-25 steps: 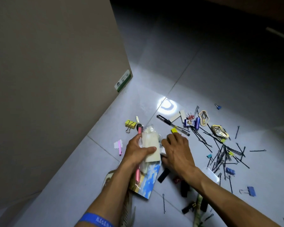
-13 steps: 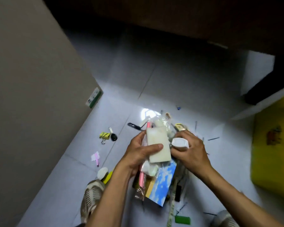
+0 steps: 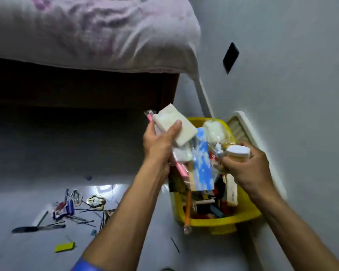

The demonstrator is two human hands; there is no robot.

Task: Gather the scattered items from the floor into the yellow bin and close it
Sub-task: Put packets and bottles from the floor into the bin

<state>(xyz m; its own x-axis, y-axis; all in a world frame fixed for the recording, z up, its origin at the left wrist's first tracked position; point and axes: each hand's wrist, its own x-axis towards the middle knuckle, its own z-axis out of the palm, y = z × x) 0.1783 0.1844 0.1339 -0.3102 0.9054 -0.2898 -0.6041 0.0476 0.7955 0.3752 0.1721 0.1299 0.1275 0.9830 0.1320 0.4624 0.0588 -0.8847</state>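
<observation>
The open yellow bin (image 3: 219,222) stands on the floor by the wall, partly filled with mixed items. Above it my left hand (image 3: 159,145) grips a bundle: a white flat block (image 3: 176,126), a blue sky-print card (image 3: 203,163), pink sticks and clear plastic bags. My right hand (image 3: 243,165) holds a small white-capped container (image 3: 238,152) over the bin's right side. Its white lid (image 3: 241,126) leans against the wall behind the bin. Scattered hairpins and clips (image 3: 82,210) lie on the floor at lower left.
A bed with a pale pink-patterned cover (image 3: 90,32) overhangs at the top, dark space beneath it. On the floor lie a black pen (image 3: 37,228), a yellow-green piece (image 3: 65,247) and a lone hairpin (image 3: 174,244). The grey wall (image 3: 292,75) is at the right.
The view swung right from the floor pile to the bin. Both hands lifted the bundle and the white-capped container off the floor and carried them over the yellow bin.
</observation>
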